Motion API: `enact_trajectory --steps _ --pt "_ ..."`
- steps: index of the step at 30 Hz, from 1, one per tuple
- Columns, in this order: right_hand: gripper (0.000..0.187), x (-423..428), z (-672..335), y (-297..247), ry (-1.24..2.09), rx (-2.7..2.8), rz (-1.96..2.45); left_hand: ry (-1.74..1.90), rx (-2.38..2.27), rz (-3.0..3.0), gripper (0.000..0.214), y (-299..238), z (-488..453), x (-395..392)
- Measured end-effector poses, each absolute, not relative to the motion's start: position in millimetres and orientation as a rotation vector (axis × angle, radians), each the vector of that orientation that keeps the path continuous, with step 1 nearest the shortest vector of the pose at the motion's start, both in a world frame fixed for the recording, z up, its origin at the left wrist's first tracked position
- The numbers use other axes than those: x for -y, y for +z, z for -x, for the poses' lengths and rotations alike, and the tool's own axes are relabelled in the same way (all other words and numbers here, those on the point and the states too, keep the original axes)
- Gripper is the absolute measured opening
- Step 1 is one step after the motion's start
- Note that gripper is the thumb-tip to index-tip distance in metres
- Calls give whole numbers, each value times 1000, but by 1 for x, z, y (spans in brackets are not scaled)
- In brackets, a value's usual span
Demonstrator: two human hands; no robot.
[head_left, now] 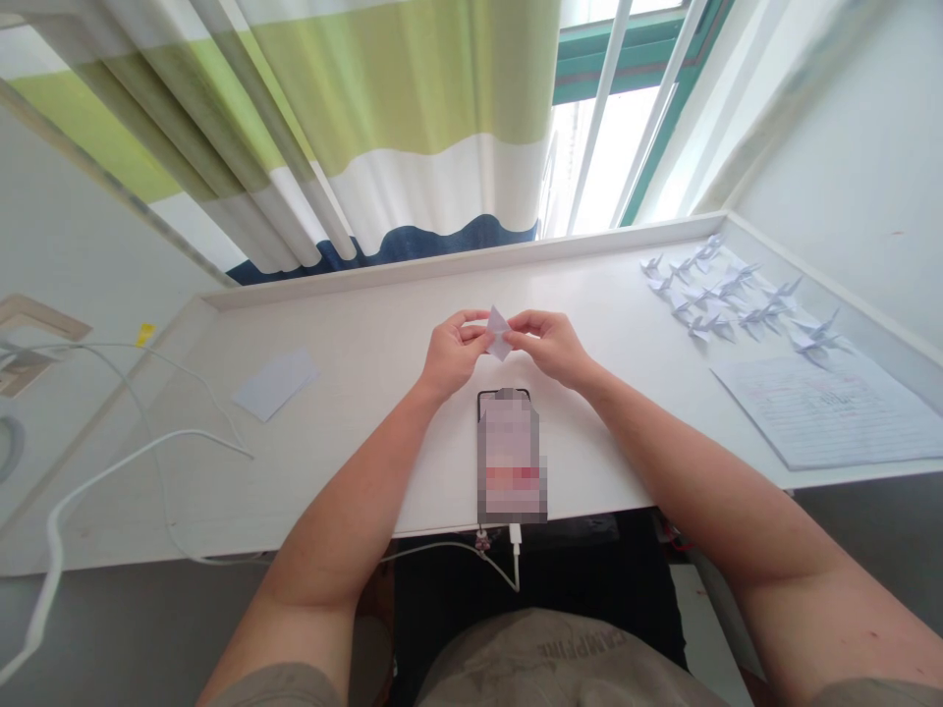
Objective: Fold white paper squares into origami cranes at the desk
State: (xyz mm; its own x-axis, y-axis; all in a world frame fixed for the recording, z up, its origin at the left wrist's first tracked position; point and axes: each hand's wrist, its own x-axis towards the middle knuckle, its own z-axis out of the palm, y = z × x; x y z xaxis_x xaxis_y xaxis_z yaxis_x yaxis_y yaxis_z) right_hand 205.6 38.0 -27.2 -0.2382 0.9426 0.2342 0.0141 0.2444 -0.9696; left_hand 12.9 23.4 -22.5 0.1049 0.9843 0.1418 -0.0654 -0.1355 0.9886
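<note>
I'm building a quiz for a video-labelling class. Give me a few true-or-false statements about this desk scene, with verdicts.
1. The left hand and right hand both grip a small folded paper. True.
2. The paper cranes lie to the person's left. False: they lie toward the right end of the desk.
3. A phone lies between the forearms, with a white cable plugged into its near end. True.
4. The lined sheet lies under the hands. False: it lies on the right of the desk, beside the paper cranes.
</note>
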Motion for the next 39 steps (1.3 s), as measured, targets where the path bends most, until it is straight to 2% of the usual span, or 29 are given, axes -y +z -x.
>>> enact_trajectory --steps 5,9,15,22,30,39 --pt "29 -38 -205 -28 1197 1504 940 1260 -1052 -1381 41 -21 -13 -21" --pt "30 -37 -205 -29 1079 1573 979 1273 -1062 -1391 40 -22 -14 -21" --pt "33 -39 -206 -32 1032 1595 970 1230 -1027 -1367 54 -22 -13 -22" --pt "39 -41 -204 -34 1116 1531 940 1259 -1054 -1350 40 -22 -12 -23" --pt "38 -40 -203 -33 1140 1507 948 1236 -1068 -1344 63 -21 -8 -25" --pt "42 -40 -198 -35 1254 1442 943 1242 -1113 -1290 60 -22 -8 -24"
